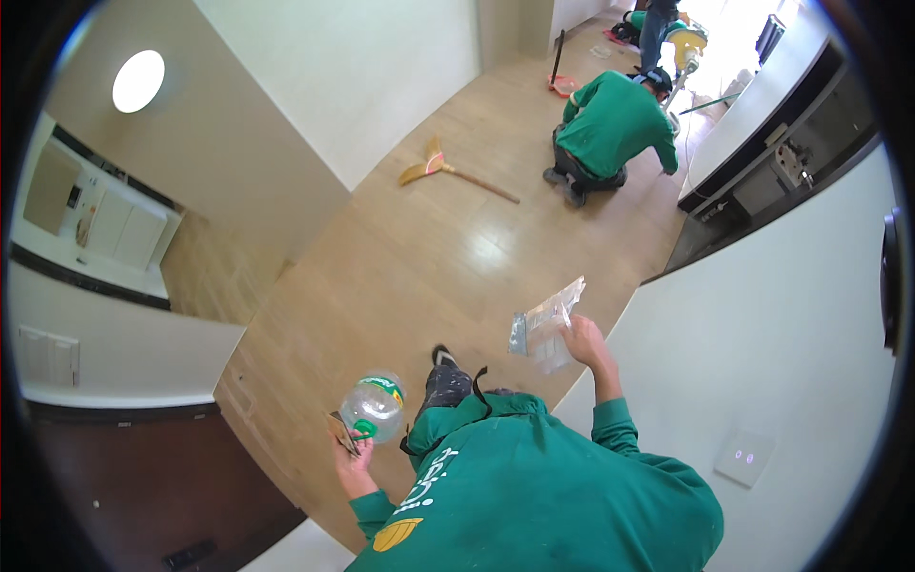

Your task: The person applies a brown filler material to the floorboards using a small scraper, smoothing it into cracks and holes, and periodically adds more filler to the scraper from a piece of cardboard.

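Observation:
My left hand point(354, 465) is closed near the green-capped end of a large clear plastic bottle point(375, 410) with a green label band. A thin, flat brownish piece point(340, 432) is also in its fingers; its kind is unclear. My right hand point(587, 343) is closed on a crumpled clear plastic bag point(545, 324), which hangs out to the left of the fingers with a greyish strip at one end. Both hands are held out to the sides of my green-sleeved body, above the wooden floor point(381, 286).
A straw broom point(457, 175) lies ahead on the floor. Farther on, a co-worker in green point(615, 129) kneels beside a red dustpan point(562, 86), with another person point(656, 33) behind. A white wall point(762, 353) with a switch panel point(743, 458) stands close on my right; a dark brown door point(143, 486) is at left.

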